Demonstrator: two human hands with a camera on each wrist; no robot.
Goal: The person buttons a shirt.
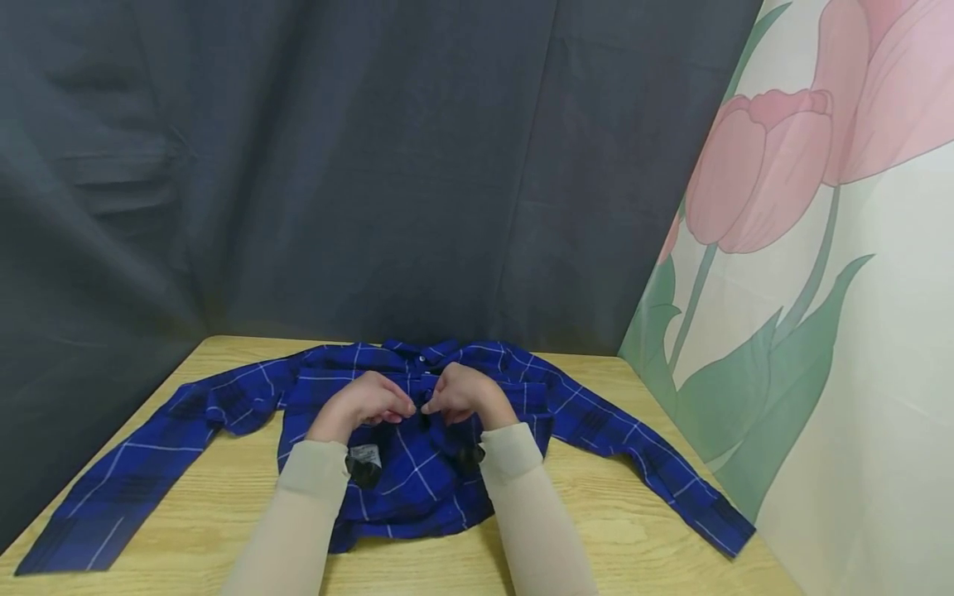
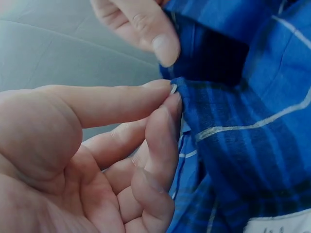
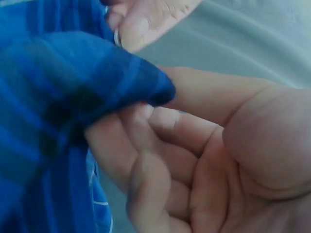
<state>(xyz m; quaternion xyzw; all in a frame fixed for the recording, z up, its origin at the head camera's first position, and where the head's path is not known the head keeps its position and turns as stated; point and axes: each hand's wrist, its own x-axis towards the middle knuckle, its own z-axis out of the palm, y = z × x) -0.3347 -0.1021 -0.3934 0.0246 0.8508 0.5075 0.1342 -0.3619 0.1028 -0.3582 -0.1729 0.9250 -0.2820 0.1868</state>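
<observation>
A blue plaid long-sleeved shirt [image 1: 417, 480] lies with both sleeves spread out to the sides. Over the middle of its front, my left hand [image 1: 373, 399] pinches the fabric edge at a small pale button [image 2: 173, 89] between thumb and finger. Close beside it, my right hand [image 1: 465, 393] pinches another edge of the shirt front, with a fold of cloth [image 3: 155, 92] covering part of its fingertips. The two hands nearly meet, and a dark gap shows between the cloth layers in the left wrist view. Near the collar sits another button [image 1: 421, 358].
The shirt rests on a light wooden table [image 1: 619, 513]. A dark grey curtain [image 1: 373, 165] hangs behind it, and a tulip-patterned panel [image 1: 857, 331] stands along the right side. A black device with a pale label [image 1: 365, 457] shows by the left wrist.
</observation>
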